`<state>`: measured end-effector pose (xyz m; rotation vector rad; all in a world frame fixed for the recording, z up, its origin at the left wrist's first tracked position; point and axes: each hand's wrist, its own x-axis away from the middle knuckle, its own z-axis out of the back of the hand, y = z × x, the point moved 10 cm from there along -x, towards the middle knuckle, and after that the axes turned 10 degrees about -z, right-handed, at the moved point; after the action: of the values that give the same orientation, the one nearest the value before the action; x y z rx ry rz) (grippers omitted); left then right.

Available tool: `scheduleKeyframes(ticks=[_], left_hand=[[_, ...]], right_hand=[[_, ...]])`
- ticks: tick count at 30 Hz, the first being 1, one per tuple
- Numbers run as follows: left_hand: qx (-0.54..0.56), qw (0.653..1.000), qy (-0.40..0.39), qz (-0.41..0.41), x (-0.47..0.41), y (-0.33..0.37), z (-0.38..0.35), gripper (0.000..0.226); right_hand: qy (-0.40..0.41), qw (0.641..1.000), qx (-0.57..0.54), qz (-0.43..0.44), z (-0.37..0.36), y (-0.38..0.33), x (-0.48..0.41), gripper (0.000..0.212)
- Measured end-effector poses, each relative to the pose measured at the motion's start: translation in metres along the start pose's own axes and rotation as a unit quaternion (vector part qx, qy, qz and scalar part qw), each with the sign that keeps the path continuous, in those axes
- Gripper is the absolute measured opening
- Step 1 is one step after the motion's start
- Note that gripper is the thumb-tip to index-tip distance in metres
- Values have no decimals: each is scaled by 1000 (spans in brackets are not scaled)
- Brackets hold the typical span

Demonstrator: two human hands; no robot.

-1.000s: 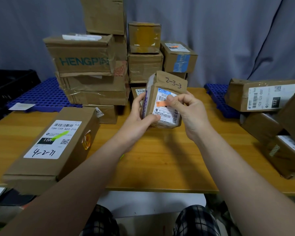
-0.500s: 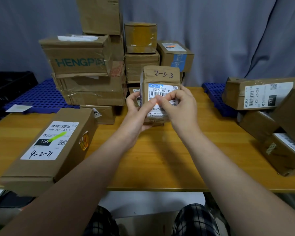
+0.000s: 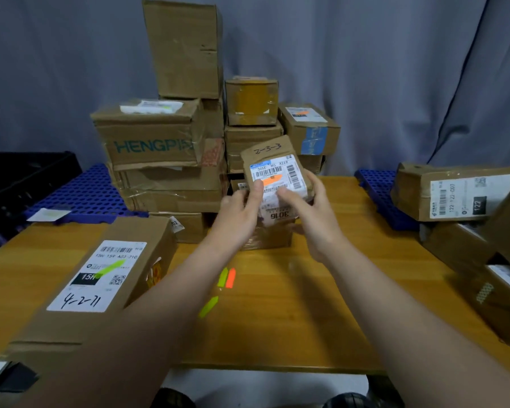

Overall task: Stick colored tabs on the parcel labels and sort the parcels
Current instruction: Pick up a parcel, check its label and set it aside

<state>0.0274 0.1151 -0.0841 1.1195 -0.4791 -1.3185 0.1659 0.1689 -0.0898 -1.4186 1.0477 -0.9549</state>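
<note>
Observed small parcel [image 3: 273, 156] at centre frame, above the worktop [image 3: 306, 304], in front of the rear stack of boxes [image 3: 165, 148]. Recorded grip: left hand [image 3: 239, 219] clamped on its left edge, thumb laid on the label [image 3: 289, 175]; right hand [image 3: 312, 219] clamped round its right side, thumb on the lower label. Cannot tell whether the bottom edge touches the worktop.

Change versus half a second back: found both thumbs slid down off the middle of the label, leaving the orange tab [image 3: 273, 180] uncovered and lying flat. Also found the parcel skewed, no longer square-on. Judged tabbing of this parcel done, with sorting onto a pile next.

Orientation: labelled face toward camera. Long axis near vertical in frame, handwritten end up and leaning left. Tab's long axis across the label, rising rightward; pointed end not resolved.

Noted spare tabs [image 3: 227, 278] loose at lower centre, box with green tab [image 3: 100, 278] lower left, pile of boxes [image 3: 454, 192] at right edge.
</note>
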Motion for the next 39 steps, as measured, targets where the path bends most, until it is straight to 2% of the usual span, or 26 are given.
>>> scheduleKeyframes(ticks=[2, 5, 7, 9, 10, 16, 20, 24, 29, 32, 34, 35, 37, 39], left_hand=[[-69, 997, 25, -27, -10, 2, 16, 62], [-86, 990, 100, -47, -11, -2, 40, 46], [-93, 987, 122, -56, -11, -5, 46, 37], [-104, 986, 119, -56, -14, -10, 48, 33], [-106, 986, 114, -51, -15, -12, 48, 33], [-106, 986, 111, -64, -20, -3, 52, 30], [-103, 983, 105, -109, -21, 22, 39, 25], [-63, 987, 66, -131, -22, 52, 2, 24], [-4, 991, 7, -136, -21, 78, -79, 22], [44, 995, -70, -61, -26, 65, -148, 34], [40, 992, -117, -38, -34, 64, -191, 51], [18, 989, -132, -57, -41, 71, -208, 63], [-87, 972, -156, -151, -56, 99, -240, 91], [-239, 923, -165, -252, -68, 124, -267, 113]], right_hand=[[48, 999, -13, 8, 3, -10, -18, 63], [67, 997, 26, -12, -13, -7, -47, 72], [77, 978, 187, -50, -25, 7, -61, 90], [85, 926, 359, -82, -28, 21, -68, 92], [88, 912, 393, -80, -29, 22, -69, 90], [83, 915, 394, -18, -22, 11, -66, 85], [110, 927, 357, 40, 8, -19, -49, 68], [143, 914, 370, 85, 60, -55, -17, 50], [203, 904, 367, 82, 150, -61, 13, 35], [248, 894, 369, 64, 203, -48, 25, 29], [274, 877, 386, 79, 229, -48, 28, 28], [287, 868, 394, 92, 240, -53, 29, 28], [307, 853, 406, 115, 254, -67, 25, 27], [319, 839, 418, 140, 262, -83, 19, 25]])
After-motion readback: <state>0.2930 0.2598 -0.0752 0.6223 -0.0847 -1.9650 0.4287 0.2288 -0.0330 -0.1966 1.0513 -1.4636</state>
